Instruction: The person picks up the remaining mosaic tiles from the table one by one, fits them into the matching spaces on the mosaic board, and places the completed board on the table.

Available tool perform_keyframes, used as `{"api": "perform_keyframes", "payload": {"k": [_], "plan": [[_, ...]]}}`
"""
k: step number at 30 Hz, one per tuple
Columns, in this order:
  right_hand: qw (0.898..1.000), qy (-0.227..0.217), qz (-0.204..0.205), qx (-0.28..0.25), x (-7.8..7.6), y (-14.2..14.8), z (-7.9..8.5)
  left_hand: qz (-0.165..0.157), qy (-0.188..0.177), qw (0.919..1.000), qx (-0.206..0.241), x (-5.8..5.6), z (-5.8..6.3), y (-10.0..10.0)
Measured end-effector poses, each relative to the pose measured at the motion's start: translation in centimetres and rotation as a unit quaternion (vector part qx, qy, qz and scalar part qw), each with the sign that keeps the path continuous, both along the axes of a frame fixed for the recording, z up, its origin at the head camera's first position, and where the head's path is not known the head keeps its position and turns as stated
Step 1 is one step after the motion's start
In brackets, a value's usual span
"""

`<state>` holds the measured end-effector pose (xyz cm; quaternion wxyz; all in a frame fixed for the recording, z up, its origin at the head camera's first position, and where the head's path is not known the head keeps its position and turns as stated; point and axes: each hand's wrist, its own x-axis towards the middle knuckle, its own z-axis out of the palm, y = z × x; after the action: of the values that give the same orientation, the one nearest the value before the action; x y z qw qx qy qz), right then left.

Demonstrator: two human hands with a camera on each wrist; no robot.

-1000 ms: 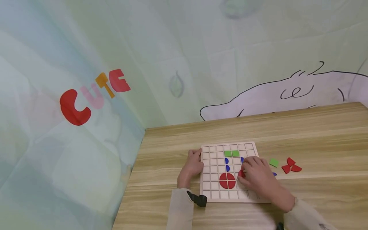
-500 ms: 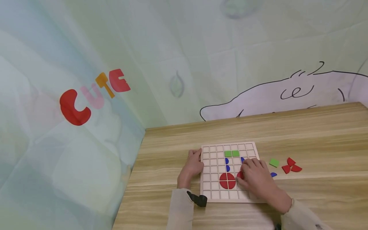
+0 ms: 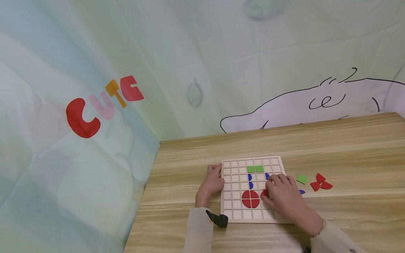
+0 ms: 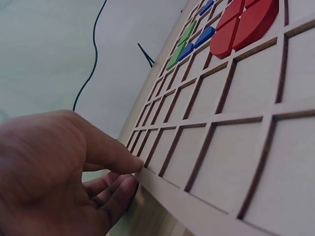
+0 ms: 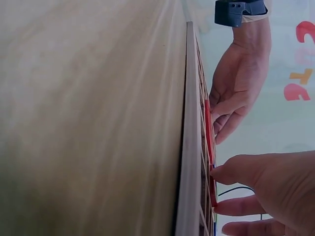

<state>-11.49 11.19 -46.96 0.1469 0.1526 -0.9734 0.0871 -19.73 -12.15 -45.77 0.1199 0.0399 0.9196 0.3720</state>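
Note:
A pale wooden grid board (image 3: 232, 220) lies on the table. Its left edge is held by my left hand (image 3: 212, 182); in the left wrist view one digit rests on the rim and other fingers (image 4: 115, 196) curl beside and below it. Over the board's right part, my right hand (image 3: 286, 196) pinches a red quarter-circle tile (image 5: 213, 191) between thumb and finger, low at the grid. That hand hides several cells. Left of it, several red quarter tiles form a full red circle (image 3: 246, 195). Two green squares (image 3: 259, 169) and blue half-circles (image 3: 250, 177) sit in cells farther up.
Right of the board lie a loose green square (image 3: 301, 179), three red quarter tiles (image 3: 326, 185) and a blue half-circle (image 3: 302, 192) partly behind my right hand. A printed cloth (image 3: 202, 70) rises behind and left of the wooden table (image 3: 364, 158).
My right hand shifts slightly with its fingers staying at the red tile; more of the blue half-circle beside it showed half a second ago. The left hand stays put.

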Motion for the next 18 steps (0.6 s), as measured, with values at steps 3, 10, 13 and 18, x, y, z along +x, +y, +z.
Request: {"api": "perform_keyframes", "payload": {"k": [3,10,13,18], "plan": [[1.000,0.009,0.009,0.005,0.12,0.20,0.07,-0.003,0.001,1.0000,0.001,0.08,-0.01,-0.04],[0.999,0.007,0.035,-0.005,0.35,0.43,0.05,-0.001,-0.001,1.0000,0.006,0.14,0.00,-0.03],[0.999,-0.004,0.048,-0.017,0.35,0.50,0.00,0.001,-0.004,1.0000,0.008,0.10,0.00,-0.01],[0.998,-0.007,0.060,-0.028,0.28,0.56,-0.20,0.004,-0.006,0.9999,0.012,0.04,-0.03,0.01]]}}
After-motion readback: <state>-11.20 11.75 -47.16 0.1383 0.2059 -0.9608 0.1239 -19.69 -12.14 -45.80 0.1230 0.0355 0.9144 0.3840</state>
